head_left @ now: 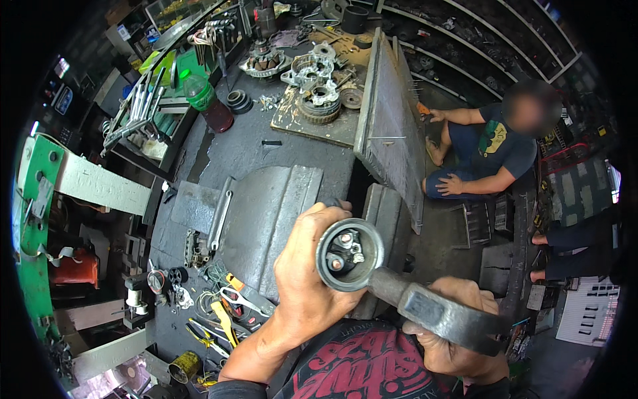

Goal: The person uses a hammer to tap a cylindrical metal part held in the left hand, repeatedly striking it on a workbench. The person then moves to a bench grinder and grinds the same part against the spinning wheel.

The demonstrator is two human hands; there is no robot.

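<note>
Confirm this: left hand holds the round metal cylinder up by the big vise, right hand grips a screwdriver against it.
Not a screwdriver. The head view shows the right hand gripping a heavy hammer. The rest holds: left hand holds the round metal cylinder by the vise.

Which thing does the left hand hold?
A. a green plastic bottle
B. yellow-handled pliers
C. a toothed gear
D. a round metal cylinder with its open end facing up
D: the left hand wraps around the round metal cylinder, whose open end shows small parts inside, while the right hand grips a hammer beside it.
</note>
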